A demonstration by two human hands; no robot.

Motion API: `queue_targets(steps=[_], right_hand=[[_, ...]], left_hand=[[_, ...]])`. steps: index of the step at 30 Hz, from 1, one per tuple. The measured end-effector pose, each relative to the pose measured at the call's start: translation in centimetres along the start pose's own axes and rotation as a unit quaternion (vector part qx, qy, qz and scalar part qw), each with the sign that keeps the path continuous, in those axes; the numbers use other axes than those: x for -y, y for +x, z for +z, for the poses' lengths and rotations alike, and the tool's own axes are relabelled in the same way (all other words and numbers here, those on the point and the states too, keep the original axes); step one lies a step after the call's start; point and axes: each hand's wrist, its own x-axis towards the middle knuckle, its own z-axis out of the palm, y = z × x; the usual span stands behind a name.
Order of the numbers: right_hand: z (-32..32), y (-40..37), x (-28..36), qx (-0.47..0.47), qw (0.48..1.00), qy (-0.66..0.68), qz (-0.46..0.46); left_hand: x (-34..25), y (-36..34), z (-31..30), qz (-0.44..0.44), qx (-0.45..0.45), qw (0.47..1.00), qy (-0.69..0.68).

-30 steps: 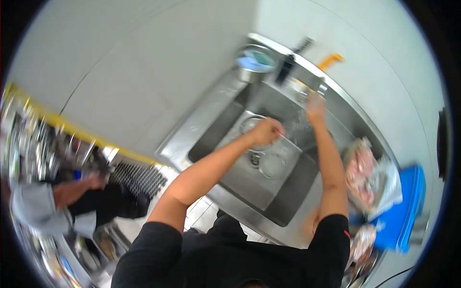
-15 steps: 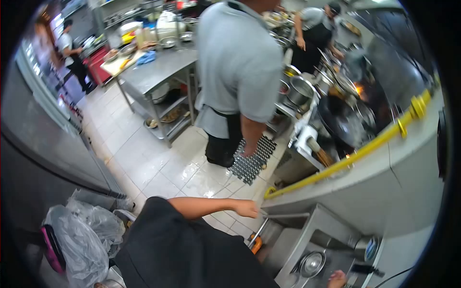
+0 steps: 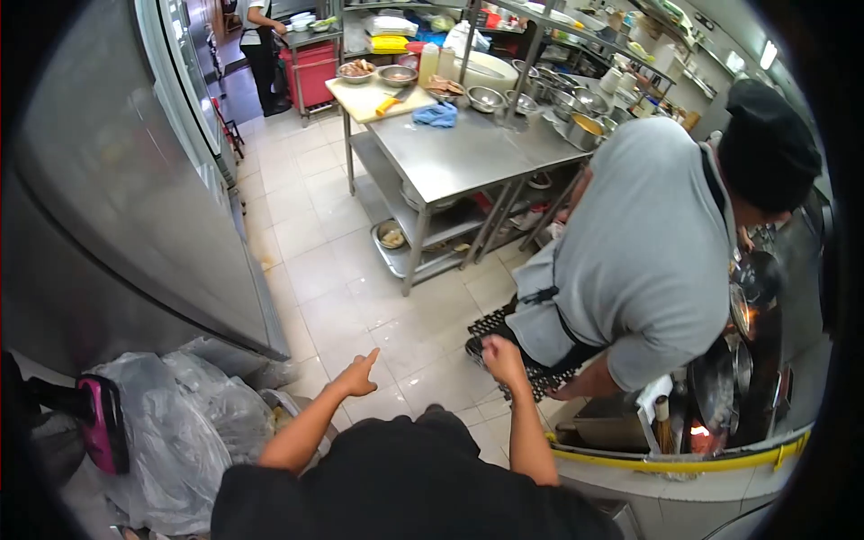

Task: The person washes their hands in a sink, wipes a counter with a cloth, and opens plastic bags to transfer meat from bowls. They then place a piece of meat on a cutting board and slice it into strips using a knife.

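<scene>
Here, left hand points its forefinger away over the floor tiles, grip empty; right hand fisted, nothing showing

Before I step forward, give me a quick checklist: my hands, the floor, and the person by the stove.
1. Left hand free: ok, it holds nothing, forefinger stretched out.
2. Right hand free: ok, curled shut, nothing visible in it.
3. Way ahead: not ok, the co-worker in a grey shirt bends over close on the right, above the black floor mat.
4. Floor tiles dry: cannot tell, they shine.
5. Stove: not ok, a flame burns low beside the co-worker.
6. Plastic bags: ok, heaped at the left, off the tiles ahead.
</scene>
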Motion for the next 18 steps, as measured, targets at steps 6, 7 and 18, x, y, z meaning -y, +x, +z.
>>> queue_targets(steps=[6, 7, 18], right_hand=[[6.3, 25.8, 4.2, -0.023, 0.986, 0.000, -0.167], [7.3, 30.3, 4.3, -0.060, 0.983, 0.040, -0.171], [11.4, 75.2, -3.0, -0.284, 0.936, -0.193, 0.078]], left_hand=[[7.2, -2.2, -1.3, -0.132, -0.108, 0.974, -0.149], [8.7, -2.5, -1.3, -0.152, -0.104, 0.970, -0.156], [18.2, 4.2, -12.8, -0.306, 0.043, 0.944, -0.115]])
